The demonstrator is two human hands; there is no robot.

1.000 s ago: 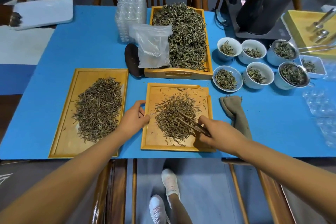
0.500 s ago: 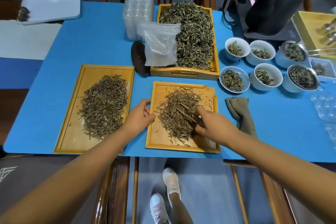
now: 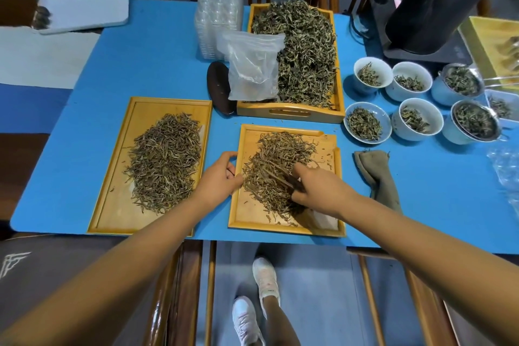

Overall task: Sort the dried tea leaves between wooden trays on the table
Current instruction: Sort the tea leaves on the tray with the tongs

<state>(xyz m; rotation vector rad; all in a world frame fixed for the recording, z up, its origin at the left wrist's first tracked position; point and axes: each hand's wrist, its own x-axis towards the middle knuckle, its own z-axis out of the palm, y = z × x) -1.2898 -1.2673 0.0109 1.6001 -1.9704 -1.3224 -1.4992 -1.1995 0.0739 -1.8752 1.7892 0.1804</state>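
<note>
Two flat wooden trays lie at the table's near edge. The left tray (image 3: 118, 205) carries a long heap of dried tea leaves (image 3: 165, 170). On the middle tray (image 3: 247, 213) sits a smaller pile of tea leaves (image 3: 276, 154). My left hand (image 3: 220, 178) grips that tray's left rim. My right hand (image 3: 320, 189) holds dark wooden tongs (image 3: 280, 174), whose tips lie in the pile. A deeper tray (image 3: 289, 114) behind is heaped with greener leaves (image 3: 303, 48).
A clear plastic bag (image 3: 251, 67) leans on the deep tray, with stacked clear containers (image 3: 219, 11) and a dark scoop (image 3: 219, 90) beside it. Several white cups of tea (image 3: 415, 121) stand at right, near a black kettle (image 3: 432, 5). A grey cloth (image 3: 379, 174) lies right of the middle tray.
My right hand has slid the tongs up and left, deeper into the middle tray's pile. My left hand has stayed on the tray's rim.
</note>
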